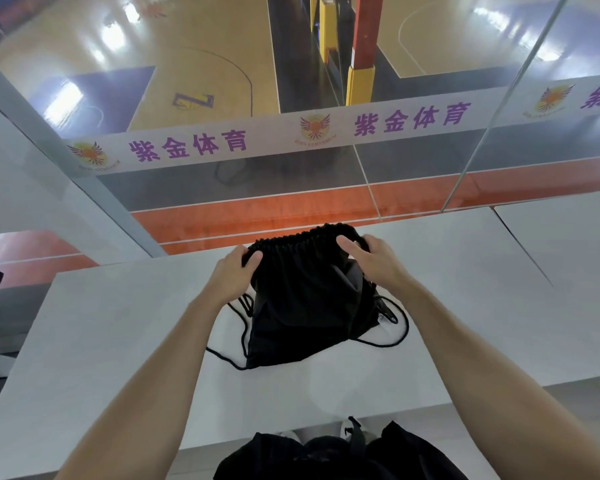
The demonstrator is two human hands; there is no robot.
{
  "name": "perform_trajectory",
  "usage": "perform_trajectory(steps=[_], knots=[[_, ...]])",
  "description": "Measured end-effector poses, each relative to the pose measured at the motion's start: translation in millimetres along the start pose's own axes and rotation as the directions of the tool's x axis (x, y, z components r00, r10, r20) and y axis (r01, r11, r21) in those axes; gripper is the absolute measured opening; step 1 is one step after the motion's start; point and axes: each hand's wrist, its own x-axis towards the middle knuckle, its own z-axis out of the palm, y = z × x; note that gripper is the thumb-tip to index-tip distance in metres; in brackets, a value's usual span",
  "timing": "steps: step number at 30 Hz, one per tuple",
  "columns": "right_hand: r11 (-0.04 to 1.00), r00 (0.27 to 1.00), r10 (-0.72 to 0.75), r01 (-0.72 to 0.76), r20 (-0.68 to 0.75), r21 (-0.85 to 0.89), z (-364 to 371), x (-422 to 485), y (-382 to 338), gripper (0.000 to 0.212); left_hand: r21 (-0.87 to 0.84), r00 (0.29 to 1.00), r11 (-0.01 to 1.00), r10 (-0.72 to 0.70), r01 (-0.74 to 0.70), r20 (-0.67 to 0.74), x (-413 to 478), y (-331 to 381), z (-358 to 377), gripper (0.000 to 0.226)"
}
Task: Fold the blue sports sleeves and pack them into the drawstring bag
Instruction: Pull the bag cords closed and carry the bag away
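A black drawstring bag (302,306) lies on the white table (118,341), its gathered mouth pointing away from me. My left hand (231,275) grips the left corner of the mouth. My right hand (371,259) holds the right corner, fingers curled over the gathered rim. Black cords (395,327) trail out on both sides of the bag. No blue sports sleeves are visible anywhere in view.
A glass wall (291,188) with a white banner of purple characters rises right behind the table's far edge, a basketball court below it. A table seam (520,244) runs at the right. My dark clothing (326,455) shows at the near edge.
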Motion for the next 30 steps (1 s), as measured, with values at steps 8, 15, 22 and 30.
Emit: perform_trajectory(steps=[8, 15, 22, 30], knots=[[0.959, 0.846, 0.142, 0.010, -0.514, 0.283, -64, 10, 17, 0.059, -0.204, 0.887, 0.977, -0.040, -0.062, -0.460, 18, 15, -41, 0.041], [0.950, 0.816, 0.274, -0.146, -0.510, 0.277, -78, 3, 71, 0.045, 0.245, 0.966, 0.961, -0.064, 0.127, -0.250, 20, 9, -11, 0.040], [0.976, 0.917, 0.145, -0.070, -0.371, 0.208, -74, -19, 78, 0.043, 0.210, 0.955, 0.932, 0.293, -0.297, 0.050, 20, 114, 70, 0.120], [0.988, 0.974, 0.154, -0.148, -0.167, 0.049, -117, -78, 111, 0.059, 0.436, 0.888, 0.793, 0.275, -0.426, 0.369, 60, 157, 79, 0.047]])
